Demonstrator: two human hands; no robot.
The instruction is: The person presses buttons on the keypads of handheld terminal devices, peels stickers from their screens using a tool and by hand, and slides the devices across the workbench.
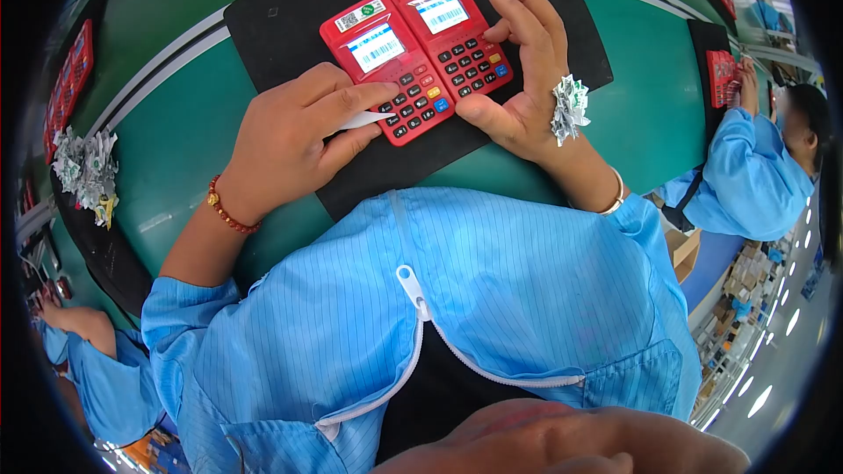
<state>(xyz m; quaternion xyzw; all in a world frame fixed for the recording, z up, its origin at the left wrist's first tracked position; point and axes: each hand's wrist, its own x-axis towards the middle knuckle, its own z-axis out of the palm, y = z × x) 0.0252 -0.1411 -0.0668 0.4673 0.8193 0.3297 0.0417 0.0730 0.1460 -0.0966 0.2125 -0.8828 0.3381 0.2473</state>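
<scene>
Two red card payment terminals lie side by side on a black mat (pixel 290 44). The left terminal (pixel 332 32) and the right terminal (pixel 474 28) both have number keys and a barcode label under clear film on the screen. My left hand (pixel 294 123) is closed on a white pointed strip (pixel 362 119), whose tip reaches the left terminal's lower keys; its exact kind is unclear. My left index finger lies over that keypad's edge. My right hand (pixel 527 79) is open beside the right terminal, fingers spread, thumb by its lower corner. A crumpled silvery-white bunch (pixel 570 110) sits at my right wrist.
The mat lies on a green table (pixel 176 158). Another crumpled silvery bunch (pixel 86 171) is at the left, near red terminals (pixel 68 79). A co-worker in blue (pixel 746 175) sits at the right by another red terminal (pixel 722 79); another person's blue sleeve (pixel 110 386) shows lower left.
</scene>
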